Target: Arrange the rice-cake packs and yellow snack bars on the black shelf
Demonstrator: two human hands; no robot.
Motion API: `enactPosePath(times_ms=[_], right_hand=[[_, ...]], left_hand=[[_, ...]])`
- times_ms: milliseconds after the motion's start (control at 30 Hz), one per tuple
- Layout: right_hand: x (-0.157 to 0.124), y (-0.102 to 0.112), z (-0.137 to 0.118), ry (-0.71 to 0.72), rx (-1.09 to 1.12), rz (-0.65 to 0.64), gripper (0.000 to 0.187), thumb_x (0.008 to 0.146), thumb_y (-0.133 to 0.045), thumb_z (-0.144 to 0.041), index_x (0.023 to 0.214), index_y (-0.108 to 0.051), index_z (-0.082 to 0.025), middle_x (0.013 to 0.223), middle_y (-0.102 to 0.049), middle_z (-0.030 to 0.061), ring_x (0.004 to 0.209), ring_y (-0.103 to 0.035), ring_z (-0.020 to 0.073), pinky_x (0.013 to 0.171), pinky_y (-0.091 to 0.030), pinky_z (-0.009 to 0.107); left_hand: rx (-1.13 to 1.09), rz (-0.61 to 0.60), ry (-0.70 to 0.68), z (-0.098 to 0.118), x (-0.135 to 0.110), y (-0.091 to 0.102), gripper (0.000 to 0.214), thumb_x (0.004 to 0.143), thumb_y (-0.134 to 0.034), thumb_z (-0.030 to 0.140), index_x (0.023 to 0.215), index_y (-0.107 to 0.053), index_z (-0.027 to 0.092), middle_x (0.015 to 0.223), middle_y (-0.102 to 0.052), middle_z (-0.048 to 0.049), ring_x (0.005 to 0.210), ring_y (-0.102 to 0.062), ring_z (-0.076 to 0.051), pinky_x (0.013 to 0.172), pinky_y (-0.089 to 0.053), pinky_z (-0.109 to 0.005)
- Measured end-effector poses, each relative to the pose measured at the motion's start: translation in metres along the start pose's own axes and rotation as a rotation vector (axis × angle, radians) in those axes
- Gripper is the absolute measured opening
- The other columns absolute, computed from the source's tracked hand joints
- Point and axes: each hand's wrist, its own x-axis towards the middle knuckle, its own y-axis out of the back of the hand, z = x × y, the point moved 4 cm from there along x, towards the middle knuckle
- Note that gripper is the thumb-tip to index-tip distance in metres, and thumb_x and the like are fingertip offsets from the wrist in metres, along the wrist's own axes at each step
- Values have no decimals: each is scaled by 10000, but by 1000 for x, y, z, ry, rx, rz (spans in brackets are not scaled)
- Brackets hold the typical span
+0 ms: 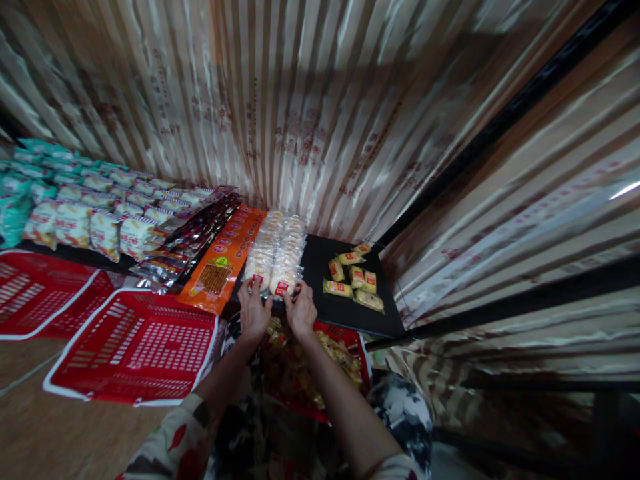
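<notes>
The person's left hand (255, 311) and right hand (301, 309) are side by side at the near edge of the black flat-topped counter (325, 310). Directly beyond them are two rows of round, white packets in clear plastic with red labels (283, 284), running from near to far. The left hand's fingertips meet the near end of the left row; the right hand's meet the near end of the right row. In each hand, thumb and fingers are apart at the packet's near face; whether either hand is clamped on a packet I cannot tell.

Just left of the rows lies a large, flat orange pouch (220, 257), and farther left stand dark, glossy pouches (195, 235). To the right of the right hand, apart from it, small yellow plastic-wrapped packets (339, 289) lie loosely grouped. Under the forearms, nearer the body, a red basket (367, 365) holds many yellow wrapped packets (345, 357). To the left of the left hand, below the counter, sits a red perforated plastic basket with a white rim (165, 340).
</notes>
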Motion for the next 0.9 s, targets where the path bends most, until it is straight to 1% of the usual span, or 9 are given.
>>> enactPosePath(times_ms=[167, 333, 433, 500, 600, 700, 800, 833, 900], right_hand=[[3, -2, 1, -5, 31, -11, 469, 796, -503, -377, 1220, -422, -193, 994, -551, 52, 785, -568, 163, 663, -434, 267], [3, -6, 0, -28, 39, 8, 458, 803, -499, -385, 1215, -442, -194, 1005, -549, 60, 825, -562, 169, 714, -443, 277], [0, -5, 1, -23, 121, 3, 504, 812, -492, -382, 1263, -409, -173, 1048, -534, 86, 817, -566, 165, 742, -460, 295], [-5, -1, 2, -9, 202, 19, 534, 816, -487, -379, 1289, -385, -153, 1095, -512, 110, 838, -568, 160, 728, -476, 285], [-18, 9, 9, 35, 308, 66, 472, 840, -439, -333, 1269, -408, -136, 1149, -484, 134, 890, -564, 155, 681, -490, 256], [-39, 22, 27, 74, 319, 122, 362, 857, -377, -265, 1177, -485, -134, 1109, -522, 132, 901, -564, 157, 735, -490, 273], [-61, 37, 60, 26, 196, 134, 305, 855, -353, -236, 1067, -552, -144, 1033, -578, 118, 954, -556, 183, 838, -459, 321], [-67, 41, 74, -13, 127, 101, 299, 854, -349, -232, 1041, -566, -146, 1017, -593, 114, 964, -556, 189, 861, -446, 330], [-78, 46, 104, -121, -46, -46, 296, 854, -359, -227, 1034, -581, -153, 1009, -615, 109, 952, -569, 195, 863, -437, 326]], left_hand=[[3, -1, 7, 3, 1, 2, 500, 759, -563, 206, 1242, -438, 184, 1230, -387, -131, 1198, -363, -303, 982, -389, -494], [21, -8, 15, 6, 2, 4, 460, 757, -561, 204, 1206, -471, 156, 1209, -402, -144, 1195, -364, -295, 1002, -375, -471], [20, -15, 25, 5, 1, 3, 482, 758, -555, 202, 1228, -456, 155, 1232, -387, -139, 1203, -357, -297, 1009, -371, -465], [24, -17, 28, 4, 0, 2, 497, 765, -546, 207, 1248, -439, 149, 1247, -380, -141, 1208, -352, -301, 1009, -371, -467], [33, -12, 3, 5, -4, 3, 480, 783, -522, 211, 1249, -440, 133, 1254, -384, -153, 1218, -345, -298, 1013, -368, -460], [39, 1, -50, 10, -10, 8, 426, 803, -480, 189, 1225, -468, 135, 1250, -402, -158, 1220, -347, -287, 1018, -360, -454], [40, -19, -159, 17, -18, 13, 375, 810, -437, 146, 1175, -520, 151, 1232, -435, -142, 1199, -378, -268, 1015, -365, -437], [37, -41, -207, 19, -21, 13, 363, 807, -428, 131, 1151, -541, 158, 1219, -451, -132, 1190, -390, -259, 1014, -367, -428], [22, -106, -295, 24, -29, 11, 350, 794, -419, 105, 1097, -578, 178, 1181, -491, -109, 1160, -423, -238, 1006, -381, -407]])
